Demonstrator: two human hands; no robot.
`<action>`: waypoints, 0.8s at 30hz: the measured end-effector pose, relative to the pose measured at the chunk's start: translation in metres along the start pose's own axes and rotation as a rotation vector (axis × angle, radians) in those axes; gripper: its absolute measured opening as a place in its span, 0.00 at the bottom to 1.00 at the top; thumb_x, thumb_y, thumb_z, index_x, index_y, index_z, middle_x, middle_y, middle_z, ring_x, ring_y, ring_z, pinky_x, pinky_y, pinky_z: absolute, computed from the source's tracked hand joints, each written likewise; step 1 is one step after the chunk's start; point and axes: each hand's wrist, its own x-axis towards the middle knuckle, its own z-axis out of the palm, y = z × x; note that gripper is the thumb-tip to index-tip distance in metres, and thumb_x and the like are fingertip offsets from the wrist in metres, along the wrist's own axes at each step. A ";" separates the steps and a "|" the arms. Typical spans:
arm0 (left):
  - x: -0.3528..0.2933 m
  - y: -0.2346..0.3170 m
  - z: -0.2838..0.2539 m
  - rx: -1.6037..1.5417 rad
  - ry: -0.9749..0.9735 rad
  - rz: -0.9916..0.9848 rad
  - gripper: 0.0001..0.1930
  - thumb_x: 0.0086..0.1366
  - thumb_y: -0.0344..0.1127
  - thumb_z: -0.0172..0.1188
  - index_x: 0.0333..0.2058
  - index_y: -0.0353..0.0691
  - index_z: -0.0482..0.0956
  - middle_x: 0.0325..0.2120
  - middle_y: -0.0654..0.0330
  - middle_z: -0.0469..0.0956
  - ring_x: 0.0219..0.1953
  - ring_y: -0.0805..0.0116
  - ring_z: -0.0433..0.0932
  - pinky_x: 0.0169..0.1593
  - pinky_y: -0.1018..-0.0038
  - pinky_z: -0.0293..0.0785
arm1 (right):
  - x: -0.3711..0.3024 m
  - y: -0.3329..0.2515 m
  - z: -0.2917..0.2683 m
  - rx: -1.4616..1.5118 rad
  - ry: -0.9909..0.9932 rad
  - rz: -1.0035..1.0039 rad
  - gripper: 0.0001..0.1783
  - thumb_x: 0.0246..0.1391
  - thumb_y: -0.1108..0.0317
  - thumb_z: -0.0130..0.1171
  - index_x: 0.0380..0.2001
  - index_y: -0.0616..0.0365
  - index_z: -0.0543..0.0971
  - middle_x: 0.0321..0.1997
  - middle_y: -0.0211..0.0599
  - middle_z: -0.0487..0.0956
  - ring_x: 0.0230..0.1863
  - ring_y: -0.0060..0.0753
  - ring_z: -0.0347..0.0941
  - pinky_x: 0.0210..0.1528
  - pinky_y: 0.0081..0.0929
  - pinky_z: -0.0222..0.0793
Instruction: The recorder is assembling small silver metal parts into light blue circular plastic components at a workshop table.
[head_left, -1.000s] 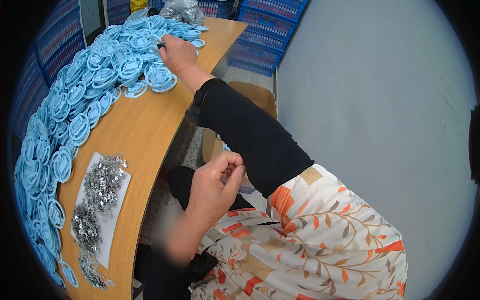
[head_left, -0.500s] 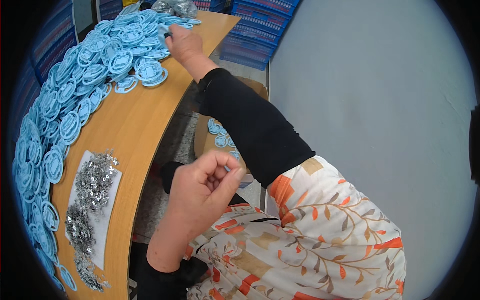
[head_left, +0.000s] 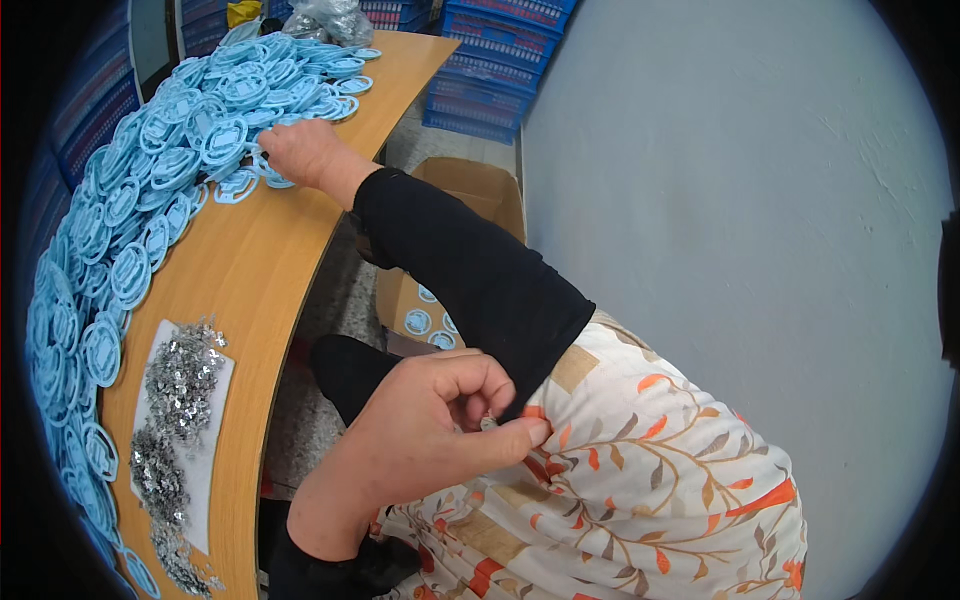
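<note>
My right hand [head_left: 308,153] reaches over the table to the near edge of a heap of light-blue oval plastic pieces [head_left: 180,165]. Its fingers are bent together against a light-blue plastic piece [head_left: 272,173], though the fingertips are partly hidden. In front of my body, above my lap, my left hand [head_left: 430,425] is closed, thumb against curled fingers. A small greyish, metal-looking piece [head_left: 488,422] shows between them. Small silvery metal pieces [head_left: 185,385] lie heaped on a white sheet [head_left: 200,520] on the table's near part.
The curved wooden table [head_left: 250,290] runs along my left. Below its edge, an open cardboard box [head_left: 470,185] holds several light-blue pieces. Blue crates [head_left: 485,75] are stacked beyond, near a grey wall [head_left: 720,200]. Clear plastic bags [head_left: 330,22] sit at the table's far end.
My right hand has come from the heap's far end to its nearer edge, toward the left. My left hand has shifted slightly right and down, and a small piece now shows in its fingers.
</note>
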 end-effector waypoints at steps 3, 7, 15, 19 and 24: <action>0.007 -0.012 -0.004 -0.130 0.077 0.518 0.16 0.50 0.19 0.59 0.19 0.42 0.58 0.24 0.66 0.63 0.29 0.77 0.62 0.36 0.76 0.60 | 0.000 -0.004 0.000 0.023 0.019 -0.029 0.04 0.48 0.66 0.57 0.27 0.52 0.75 0.26 0.34 0.80 0.27 0.44 0.80 0.26 0.42 0.74; 0.021 0.018 0.003 0.294 0.624 0.687 0.15 0.49 0.16 0.54 0.21 0.41 0.57 0.20 0.68 0.57 0.25 0.78 0.57 0.28 0.78 0.55 | -0.004 -0.012 0.009 0.060 -0.050 -0.036 0.05 0.52 0.65 0.53 0.30 0.51 0.77 0.33 0.35 0.82 0.33 0.43 0.81 0.29 0.45 0.75; 0.046 0.051 0.054 0.421 0.688 0.793 0.10 0.51 0.16 0.56 0.27 0.38 0.69 0.15 0.65 0.63 0.17 0.77 0.62 0.24 0.76 0.58 | 0.009 -0.036 0.026 0.095 0.040 0.040 0.05 0.49 0.64 0.56 0.29 0.51 0.77 0.29 0.35 0.81 0.29 0.46 0.80 0.28 0.44 0.74; 0.017 0.038 0.063 0.547 0.606 0.989 0.13 0.45 0.17 0.60 0.28 0.42 0.72 0.18 0.59 0.70 0.19 0.62 0.71 0.25 0.72 0.65 | 0.009 -0.016 0.026 0.086 0.006 0.116 0.05 0.51 0.63 0.56 0.29 0.49 0.78 0.31 0.36 0.82 0.30 0.46 0.80 0.30 0.46 0.74; 0.011 -0.024 0.033 0.816 0.769 0.881 0.09 0.53 0.29 0.59 0.34 0.43 0.72 0.19 0.60 0.71 0.23 0.60 0.77 0.26 0.68 0.73 | 0.013 0.066 -0.008 -0.017 0.189 0.350 0.07 0.51 0.61 0.57 0.32 0.48 0.77 0.32 0.41 0.82 0.33 0.52 0.79 0.34 0.49 0.74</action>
